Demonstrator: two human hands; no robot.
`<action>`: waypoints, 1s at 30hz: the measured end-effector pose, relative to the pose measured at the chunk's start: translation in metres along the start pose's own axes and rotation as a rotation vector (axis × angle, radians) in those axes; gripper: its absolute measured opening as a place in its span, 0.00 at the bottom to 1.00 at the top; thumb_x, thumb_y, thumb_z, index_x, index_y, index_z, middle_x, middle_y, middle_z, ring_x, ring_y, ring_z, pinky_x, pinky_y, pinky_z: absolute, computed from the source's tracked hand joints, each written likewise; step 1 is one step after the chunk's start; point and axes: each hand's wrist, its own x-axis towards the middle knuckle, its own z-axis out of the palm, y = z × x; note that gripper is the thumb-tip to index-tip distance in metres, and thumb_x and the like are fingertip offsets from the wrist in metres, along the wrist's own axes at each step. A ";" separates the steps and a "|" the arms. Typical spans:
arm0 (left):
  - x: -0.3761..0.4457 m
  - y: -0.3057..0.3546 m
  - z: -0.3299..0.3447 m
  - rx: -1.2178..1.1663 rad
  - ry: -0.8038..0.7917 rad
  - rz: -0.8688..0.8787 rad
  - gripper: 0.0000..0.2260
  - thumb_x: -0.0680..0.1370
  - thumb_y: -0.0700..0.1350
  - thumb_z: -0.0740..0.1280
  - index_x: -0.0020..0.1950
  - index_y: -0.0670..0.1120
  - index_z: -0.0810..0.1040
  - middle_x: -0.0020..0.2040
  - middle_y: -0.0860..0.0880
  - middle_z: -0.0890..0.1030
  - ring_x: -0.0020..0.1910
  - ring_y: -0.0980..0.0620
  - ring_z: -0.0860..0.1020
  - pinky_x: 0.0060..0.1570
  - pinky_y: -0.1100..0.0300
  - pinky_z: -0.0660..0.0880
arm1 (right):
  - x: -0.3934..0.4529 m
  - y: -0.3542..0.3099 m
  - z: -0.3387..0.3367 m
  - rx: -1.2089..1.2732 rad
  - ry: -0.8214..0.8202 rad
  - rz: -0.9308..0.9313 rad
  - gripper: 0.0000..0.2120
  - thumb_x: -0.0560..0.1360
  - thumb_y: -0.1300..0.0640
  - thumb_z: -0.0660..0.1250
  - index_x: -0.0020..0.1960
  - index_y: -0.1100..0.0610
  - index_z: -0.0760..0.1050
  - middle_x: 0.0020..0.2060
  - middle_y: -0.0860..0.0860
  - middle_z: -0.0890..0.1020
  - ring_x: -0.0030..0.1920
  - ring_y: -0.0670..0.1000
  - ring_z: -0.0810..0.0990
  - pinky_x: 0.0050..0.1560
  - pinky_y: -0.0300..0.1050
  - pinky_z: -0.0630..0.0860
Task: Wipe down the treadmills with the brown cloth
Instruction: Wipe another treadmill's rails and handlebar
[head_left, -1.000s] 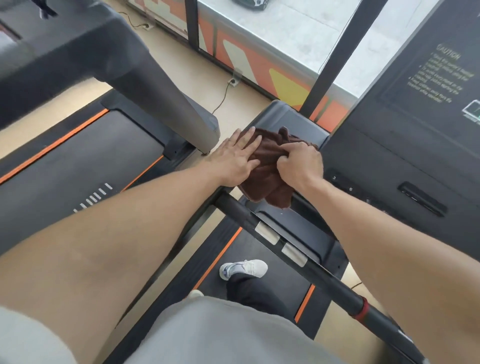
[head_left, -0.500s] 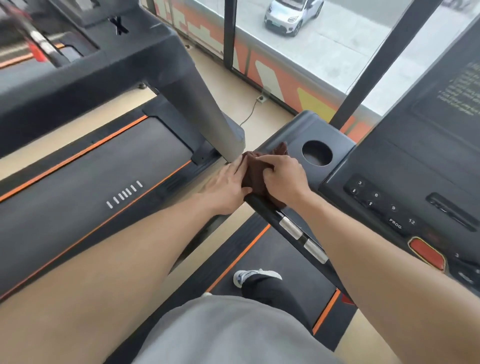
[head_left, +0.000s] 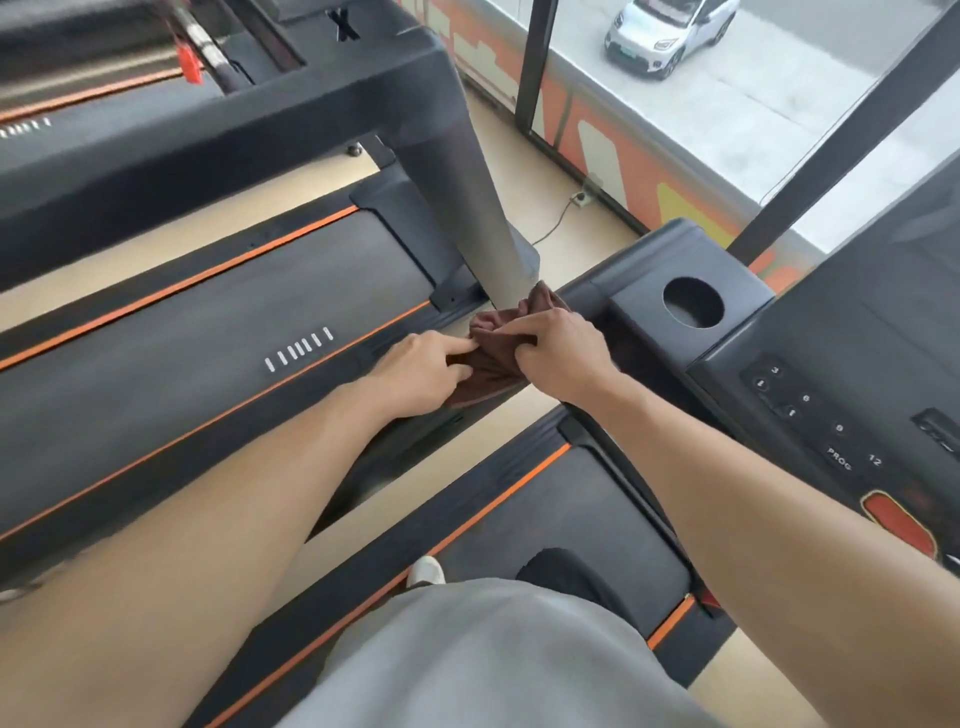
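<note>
brown cloth (head_left: 501, 345), bunched at the near end of our treadmill's console arm (head_left: 613, 283), beside the cup holder (head_left: 693, 302). our right hand (head_left: 561, 351) grips it from above with curled fingers; our left hand (head_left: 423, 371) pinches its left edge. neighbouring treadmill's belt (head_left: 208, 332) lies beyond, to the left.
</note>
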 end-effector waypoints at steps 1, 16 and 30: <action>-0.005 0.001 0.001 -0.022 0.029 -0.026 0.20 0.81 0.53 0.66 0.74 0.63 0.73 0.71 0.50 0.77 0.68 0.44 0.76 0.67 0.48 0.74 | -0.001 0.000 0.000 0.048 -0.025 -0.008 0.24 0.76 0.61 0.59 0.59 0.36 0.83 0.52 0.42 0.84 0.55 0.52 0.79 0.54 0.55 0.81; -0.064 0.111 0.089 -1.083 0.303 -0.038 0.07 0.81 0.48 0.70 0.56 0.47 0.83 0.51 0.51 0.87 0.53 0.53 0.83 0.63 0.47 0.77 | -0.096 0.048 -0.051 1.378 -0.092 0.296 0.20 0.74 0.65 0.59 0.62 0.60 0.80 0.48 0.58 0.84 0.45 0.55 0.80 0.44 0.47 0.78; -0.117 0.102 0.122 -0.797 0.432 -0.040 0.10 0.85 0.45 0.62 0.54 0.52 0.84 0.49 0.58 0.86 0.51 0.62 0.82 0.56 0.64 0.74 | -0.137 0.077 -0.004 1.032 -0.589 0.151 0.13 0.84 0.55 0.62 0.61 0.61 0.80 0.50 0.52 0.85 0.48 0.46 0.83 0.48 0.40 0.79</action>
